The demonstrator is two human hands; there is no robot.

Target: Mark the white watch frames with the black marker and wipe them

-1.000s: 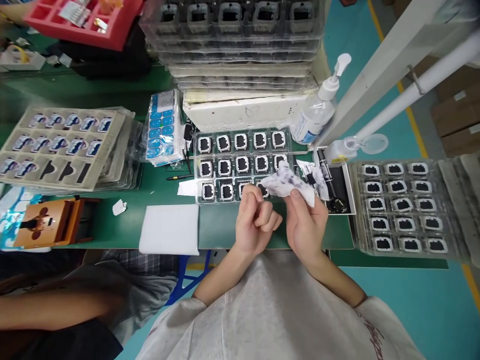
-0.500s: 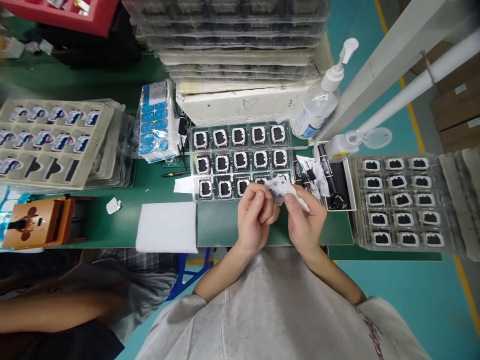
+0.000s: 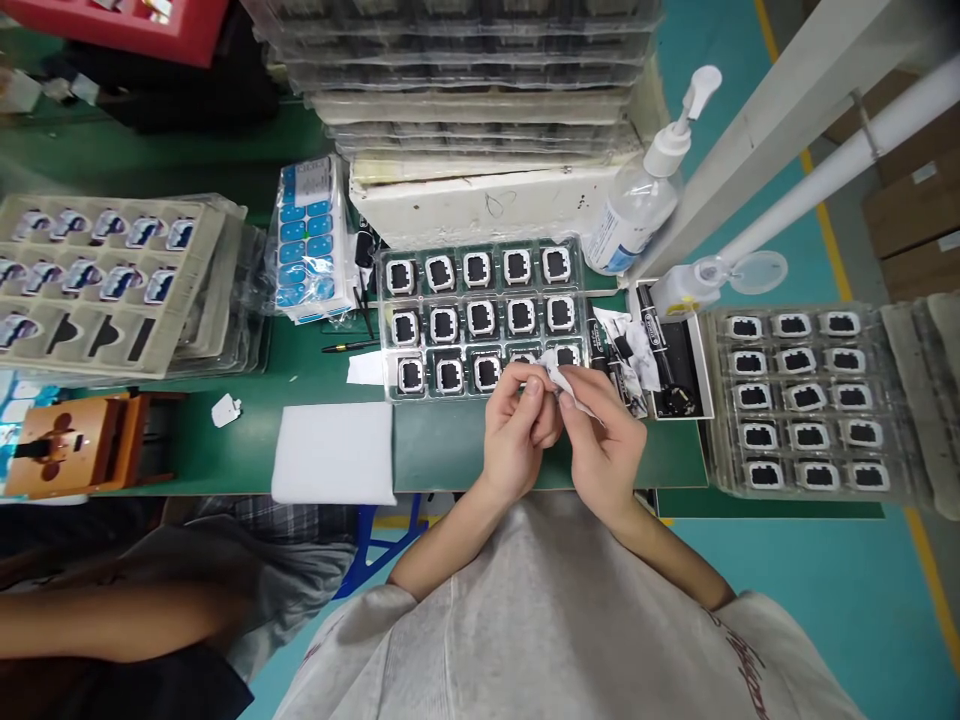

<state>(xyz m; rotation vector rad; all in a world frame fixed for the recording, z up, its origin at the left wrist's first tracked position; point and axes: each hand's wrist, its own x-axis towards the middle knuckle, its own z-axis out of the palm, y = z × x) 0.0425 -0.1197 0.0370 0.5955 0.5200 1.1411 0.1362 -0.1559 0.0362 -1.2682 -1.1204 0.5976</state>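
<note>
In the head view, our right hand (image 3: 606,440) pinches the white cloth (image 3: 562,372) by the clear tray's (image 3: 469,395) near edge. Our left hand (image 3: 516,430) is curled; we can't tell what's inside. We should rub gently and not bump the little frames (image 3: 411,375).

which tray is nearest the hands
The clear tray just beyond the left hand and right hand, partly hidden by them; other trays sit farther left, right and back.

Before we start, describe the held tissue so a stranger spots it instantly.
On the green bench, find the clear tray of white-rimmed parts. By its near right corner is a white tissue: pinched in the right hand, unlike the second tissue between markers.
</note>
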